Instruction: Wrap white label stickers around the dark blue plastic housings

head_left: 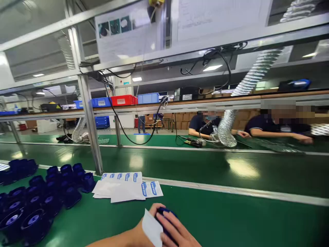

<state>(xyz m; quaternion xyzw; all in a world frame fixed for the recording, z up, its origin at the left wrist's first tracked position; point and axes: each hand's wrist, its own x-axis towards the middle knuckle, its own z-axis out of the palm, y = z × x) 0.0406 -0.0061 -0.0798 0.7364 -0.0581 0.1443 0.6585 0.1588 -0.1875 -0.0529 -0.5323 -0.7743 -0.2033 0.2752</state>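
Observation:
At the bottom edge my left hand (144, 229) is wrapped round a dark blue round plastic part (163, 212), held just above the green bench. My right hand (180, 233) lies over the same part with its fingers pressed together. It holds a small white label (152, 228) against the part. A loose stack of white labels with blue print (125, 187) lies on the bench just beyond my hands. To the left sit several more dark blue round parts (38, 199), bunched together.
A green conveyor belt (205, 168) runs across behind the bench, past a metal post (91, 130) and hanging cables. Two people in dark shirts (272, 125) work on the far side, beside silver flexible ducts (228, 132). Red and blue bins (120, 100) stand on a shelf.

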